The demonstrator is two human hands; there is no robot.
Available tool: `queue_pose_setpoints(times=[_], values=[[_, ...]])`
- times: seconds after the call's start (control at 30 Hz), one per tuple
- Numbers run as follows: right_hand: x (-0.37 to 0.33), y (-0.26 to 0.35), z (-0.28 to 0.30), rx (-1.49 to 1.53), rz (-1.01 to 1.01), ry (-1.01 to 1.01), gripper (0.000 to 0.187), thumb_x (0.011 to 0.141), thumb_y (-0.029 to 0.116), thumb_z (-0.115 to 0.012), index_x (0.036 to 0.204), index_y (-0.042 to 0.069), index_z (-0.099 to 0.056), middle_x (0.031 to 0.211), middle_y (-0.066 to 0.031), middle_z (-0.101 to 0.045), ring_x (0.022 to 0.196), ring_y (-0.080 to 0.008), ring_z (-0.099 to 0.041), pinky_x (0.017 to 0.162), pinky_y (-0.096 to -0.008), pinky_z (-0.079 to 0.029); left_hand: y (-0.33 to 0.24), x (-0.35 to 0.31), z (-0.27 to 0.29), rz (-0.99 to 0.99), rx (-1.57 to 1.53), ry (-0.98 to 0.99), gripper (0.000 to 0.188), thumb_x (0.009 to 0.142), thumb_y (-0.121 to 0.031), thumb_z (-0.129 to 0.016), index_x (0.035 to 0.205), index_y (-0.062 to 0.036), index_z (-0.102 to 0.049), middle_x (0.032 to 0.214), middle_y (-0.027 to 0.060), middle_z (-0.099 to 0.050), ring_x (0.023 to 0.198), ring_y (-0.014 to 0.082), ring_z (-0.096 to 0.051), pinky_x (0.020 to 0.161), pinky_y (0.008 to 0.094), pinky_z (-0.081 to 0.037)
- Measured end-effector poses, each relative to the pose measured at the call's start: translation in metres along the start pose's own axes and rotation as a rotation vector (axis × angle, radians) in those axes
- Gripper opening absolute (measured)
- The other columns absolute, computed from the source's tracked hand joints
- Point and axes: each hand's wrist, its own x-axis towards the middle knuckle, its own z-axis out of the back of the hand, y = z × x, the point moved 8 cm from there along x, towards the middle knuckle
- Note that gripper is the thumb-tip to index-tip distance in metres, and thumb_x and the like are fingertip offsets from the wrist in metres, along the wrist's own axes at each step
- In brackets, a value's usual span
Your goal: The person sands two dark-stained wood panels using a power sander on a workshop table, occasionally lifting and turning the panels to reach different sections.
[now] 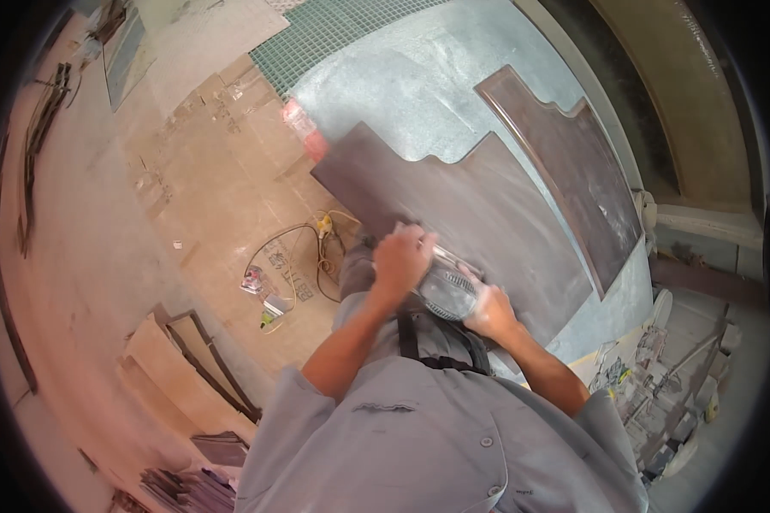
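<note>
My left hand (405, 259) and my right hand (490, 309) are both closed on a grey power sander (450, 293) with rows of vent slots. The left grips its left end, and the right wraps its right side. Motion blurs the fingers somewhat. The sander is at the near edge of a large dark brown panel (475, 201), whose far edge has a stepped, curved outline. Pale dusty streaks mark the panel's face. The sander's underside is hidden.
A second dark panel (565, 167) with a raised border lies at the right on the pale work surface (393, 81). Green grating (334, 34) is beyond. Cardboard (205, 197) covers the floor at left, with a looped cable (304, 228) on it. Cluttered scraps (667, 385) fill the lower right.
</note>
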Motion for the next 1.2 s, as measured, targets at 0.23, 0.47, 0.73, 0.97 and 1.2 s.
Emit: queue_pose_setpoints(times=[0.23,0.47,0.73,0.97,1.2], values=[[0.112,0.146,0.037,0.03,0.215,-0.075,0.091,0.073,0.014,-0.076,0.156,0.005,-0.041,0.108,-0.0323,-0.07,0.101,-0.0475,-0.069,0.088,-0.0539,-0.056,0.107,0.118,0.108,0.211,-0.117,-0.108,0.035,0.093,-0.037,-0.071,0.083,-0.0035,-0.075,0.07,0.0123,-0.074,0.068,0.0284,-0.073,0.066,0.0407,-0.055],[0.177,0.198,0.063,0.094,0.269,-0.16,0.058,0.08,0.02,-0.075,0.129,-0.006,-0.058,0.104,-0.0232,-0.074,0.105,-0.0403,-0.071,0.092,-0.0514,-0.055,0.129,0.224,0.148,0.123,-0.003,-0.05,0.038,0.089,-0.037,-0.078,0.079,-0.0004,-0.076,0.067,0.0115,-0.073,0.059,0.0192,-0.067,0.061,0.0362,-0.052],[0.114,0.036,0.086,0.318,0.127,-0.267,0.065,0.072,0.016,-0.078,0.13,-0.006,-0.061,0.108,-0.0288,-0.072,0.101,-0.0439,-0.07,0.086,-0.0484,-0.056,0.007,0.202,-0.01,-0.032,0.257,0.171,0.038,0.088,-0.045,-0.07,0.085,-0.0075,-0.077,0.088,0.0204,-0.073,0.085,0.0413,-0.071,0.076,0.0519,-0.054],[0.024,-0.099,0.077,0.482,-0.015,-0.391,0.037,0.073,0.01,-0.074,0.108,-0.001,-0.071,0.095,-0.0254,-0.073,0.085,-0.0407,-0.069,0.081,-0.0412,-0.056,-0.119,0.128,-0.145,-0.168,0.193,0.378,0.039,0.091,-0.045,-0.071,0.082,-0.0065,-0.072,0.087,0.0187,-0.072,0.087,0.0425,-0.07,0.079,0.052,-0.054],[0.108,-0.063,0.095,0.429,-0.015,-0.391,0.047,0.072,0.012,-0.074,0.116,-0.003,-0.068,0.096,-0.0303,-0.071,0.095,-0.0473,-0.069,0.081,-0.0476,-0.056,-0.093,0.224,-0.118,-0.225,0.195,0.358,0.037,0.089,-0.042,-0.072,0.089,-0.0061,-0.077,0.092,0.0207,-0.075,0.091,0.042,-0.072,0.081,0.0525,-0.055]])
